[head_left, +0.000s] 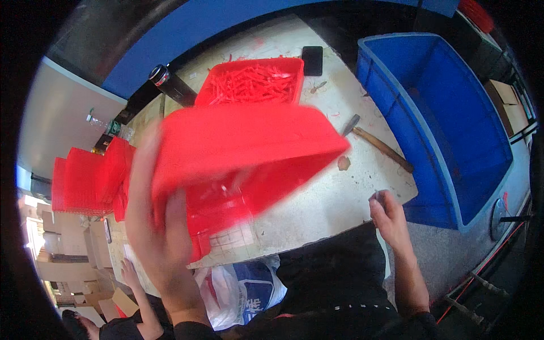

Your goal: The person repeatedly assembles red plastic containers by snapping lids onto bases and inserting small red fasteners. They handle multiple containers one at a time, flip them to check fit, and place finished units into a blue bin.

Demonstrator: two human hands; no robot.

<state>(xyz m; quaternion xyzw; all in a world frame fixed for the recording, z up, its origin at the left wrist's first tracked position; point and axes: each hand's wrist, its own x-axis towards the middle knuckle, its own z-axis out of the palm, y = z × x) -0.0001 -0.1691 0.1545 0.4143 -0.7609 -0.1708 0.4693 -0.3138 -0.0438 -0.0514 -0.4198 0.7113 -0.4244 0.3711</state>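
Observation:
A red plastic tray (243, 136), smeared by motion, is tilted above the white work table. My left hand (143, 198) grips its left end, with the thumb inside the hollow. Beneath, clear plastic and a red piece (199, 246) partly show at the table's near edge. Close to the table's right corner is my right hand (390, 218), its fingers curled together around a small greyish thing I cannot make out. Behind the held tray stands another red tray (299, 67), filled with thin red strips (249, 82).
A hammer (379, 147) and a black phone (312, 60) lie on the table. The large blue crate (419, 124) stands right. To the left are a dark thermos (173, 85), a clear bottle (105, 122) and stacked red trays (85, 181). Another person's arm (139, 292) shows lower left.

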